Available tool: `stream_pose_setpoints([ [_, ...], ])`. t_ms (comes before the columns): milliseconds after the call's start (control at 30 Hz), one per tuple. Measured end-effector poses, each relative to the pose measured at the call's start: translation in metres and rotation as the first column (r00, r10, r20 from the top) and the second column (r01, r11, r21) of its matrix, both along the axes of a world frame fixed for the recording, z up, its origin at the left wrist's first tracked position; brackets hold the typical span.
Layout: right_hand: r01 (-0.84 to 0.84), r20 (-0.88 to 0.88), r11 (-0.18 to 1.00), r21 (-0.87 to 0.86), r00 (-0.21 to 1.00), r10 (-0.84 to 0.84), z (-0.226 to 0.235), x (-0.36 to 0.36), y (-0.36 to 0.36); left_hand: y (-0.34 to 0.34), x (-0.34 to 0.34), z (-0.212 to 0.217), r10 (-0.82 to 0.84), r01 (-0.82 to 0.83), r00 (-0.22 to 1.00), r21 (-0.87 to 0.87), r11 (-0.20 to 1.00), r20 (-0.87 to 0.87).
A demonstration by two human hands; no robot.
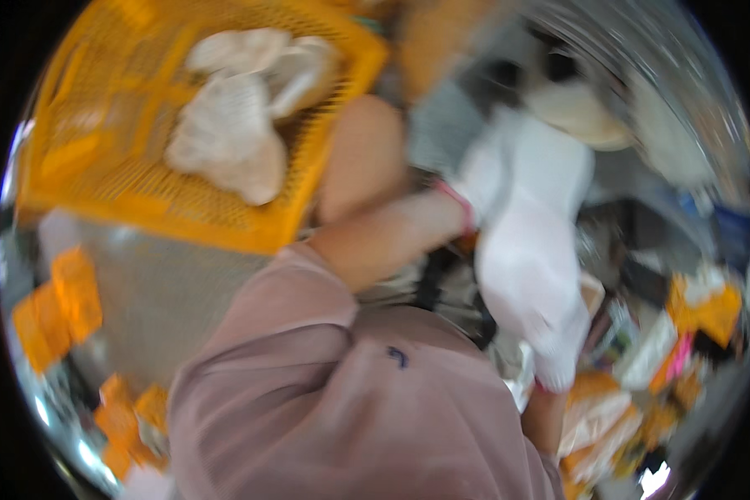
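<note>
My left hand [487, 171], in a white glove with a pink cuff, reaches across to the right beside a machine. My right hand [529, 275], gloved in white too, comes up from the lower right and meets the left one. A smooth white shape [554, 167] lies against both gloves; motion blur hides its kind and where the gloves end. The fingers of both hands are smeared. Just beyond them is a rounded cream-coloured part [579, 112] of the grey machine [450, 125].
At the upper left, a yellow perforated plastic basket [258, 237] holds several white, puffy, curved pieces [229, 137]. Orange bundles [75, 292] lie at the far left. To the right are orange and clear plastic bags [600, 417] and a blurred heap of mixed items [642, 333].
</note>
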State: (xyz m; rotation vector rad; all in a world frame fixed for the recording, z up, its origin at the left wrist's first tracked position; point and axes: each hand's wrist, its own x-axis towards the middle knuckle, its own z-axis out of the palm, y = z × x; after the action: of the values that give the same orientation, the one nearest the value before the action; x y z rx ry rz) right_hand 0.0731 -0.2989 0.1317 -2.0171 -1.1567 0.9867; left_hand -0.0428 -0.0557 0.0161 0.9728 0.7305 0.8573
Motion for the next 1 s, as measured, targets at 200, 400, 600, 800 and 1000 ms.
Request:
stream_pose_setpoints([
  [200, 0.167, 0.129, 0.985, 0.046, 0.977, -0.171, 0.004, -0.007, 0.008, 0.024, 0.052, 0.009, -0.242, 0.375, 0.849, -0.211, 0.903, 0.470],
  [400, 0.499, -0.322, 0.864, -0.061, 0.810, -0.490, 0.027, -0.039, 0.033, 0.029, 0.013, 0.013, -0.102, 0.659, 0.546, -0.352, 0.665, 0.831],
  [600, 0.367, 0.601, 0.928, -0.059, 0.756, -0.261, -0.021, -0.028, -0.057, 0.021, -0.041, 0.056, -0.146, 0.577, 0.795, 0.660, 0.480, -0.589],
  [800, 0.342, 0.539, 0.729, -0.593, 0.841, 0.043, -0.035, -0.002, -0.150, 0.105, -0.252, 0.033, 0.695, -0.420, 0.598, 0.582, 0.696, -0.399],
  [1000, 0.132, 0.622, 0.937, -0.323, 0.776, 0.105, -0.024, 0.033, -0.042, 0.183, -0.426, -0.103, 0.137, -0.319, 0.007, 0.127, 0.939, -0.991],
])
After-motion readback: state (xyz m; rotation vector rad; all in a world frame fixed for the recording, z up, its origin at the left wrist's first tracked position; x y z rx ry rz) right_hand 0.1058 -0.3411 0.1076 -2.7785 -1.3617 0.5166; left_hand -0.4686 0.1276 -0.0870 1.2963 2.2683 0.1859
